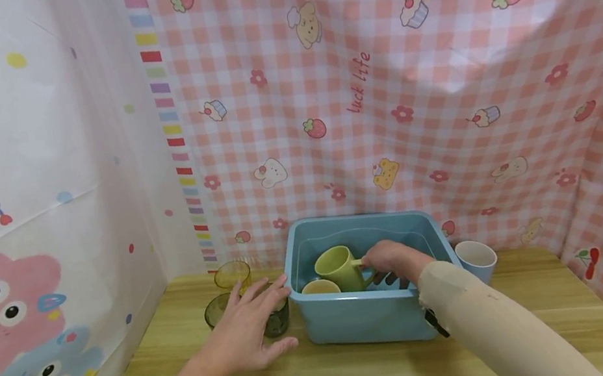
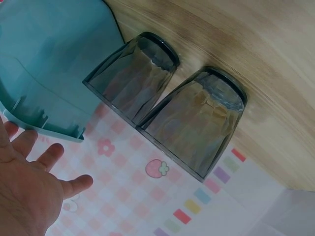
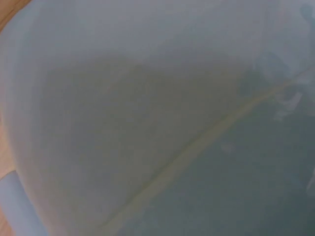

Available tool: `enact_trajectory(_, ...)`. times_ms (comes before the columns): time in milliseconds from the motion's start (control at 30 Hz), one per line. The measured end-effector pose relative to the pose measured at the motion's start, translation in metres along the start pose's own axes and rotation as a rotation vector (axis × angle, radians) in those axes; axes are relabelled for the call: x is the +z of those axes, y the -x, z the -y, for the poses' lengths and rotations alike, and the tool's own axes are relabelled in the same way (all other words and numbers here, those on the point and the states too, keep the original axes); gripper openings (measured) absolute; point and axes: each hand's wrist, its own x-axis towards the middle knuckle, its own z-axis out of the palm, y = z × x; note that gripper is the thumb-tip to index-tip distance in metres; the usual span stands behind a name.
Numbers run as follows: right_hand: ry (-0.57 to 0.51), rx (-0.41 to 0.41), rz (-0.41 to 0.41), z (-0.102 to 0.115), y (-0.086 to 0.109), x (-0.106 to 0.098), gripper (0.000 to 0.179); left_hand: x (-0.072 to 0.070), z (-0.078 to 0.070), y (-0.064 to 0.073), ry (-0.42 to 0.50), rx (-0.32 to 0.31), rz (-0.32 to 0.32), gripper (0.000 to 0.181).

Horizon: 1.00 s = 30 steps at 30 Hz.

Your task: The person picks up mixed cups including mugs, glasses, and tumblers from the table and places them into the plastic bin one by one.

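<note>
Inside the blue plastic bin (image 1: 357, 317), a green mug (image 1: 339, 269) stands with its handle toward the right. My right hand (image 1: 392, 259) reaches over the front rim and pinches that handle; some of its fingers are hidden. A yellowish cup (image 1: 320, 287) sits beside the mug, mostly below the rim. With fingers spread, my left hand (image 1: 247, 328) hovers by the bin's left side, holding nothing. Behind it are a dark glass (image 1: 278, 320) and another dark glass (image 1: 215, 310); the left wrist view shows both glasses (image 2: 133, 81) side by side.
An amber glass (image 1: 232, 274) stands at the back left of the wooden table (image 1: 367, 375). A pale cup (image 1: 477, 259) is just right of the bin. Checked cloth (image 1: 383, 103) hangs behind. The right wrist view is mostly a blurred bin wall (image 3: 221, 187).
</note>
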Motion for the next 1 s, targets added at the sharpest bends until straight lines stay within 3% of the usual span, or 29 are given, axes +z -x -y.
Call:
enact_trajectory(400,0.137,0.018,-0.063,-0.008,-0.008,-0.002,0.041,0.0,0.0,0.0,0.009,-0.001,-0.001,0.079)
enact_trajectory(600,0.143,-0.016,0.01,-0.008,-0.003,-0.002,0.046,-0.002,-0.002,0.0,0.018,0.0,0.0,0.078)
enact_trajectory(733,0.085,-0.053,0.075,-0.008,0.0,-0.001,0.046,-0.003,-0.002,-0.001,0.016,0.0,0.005,0.078)
enact_trajectory(1000,0.061,-0.11,0.111,-0.011,0.002,0.001,0.046,-0.001,0.0,0.0,0.014,0.007,0.003,0.079)
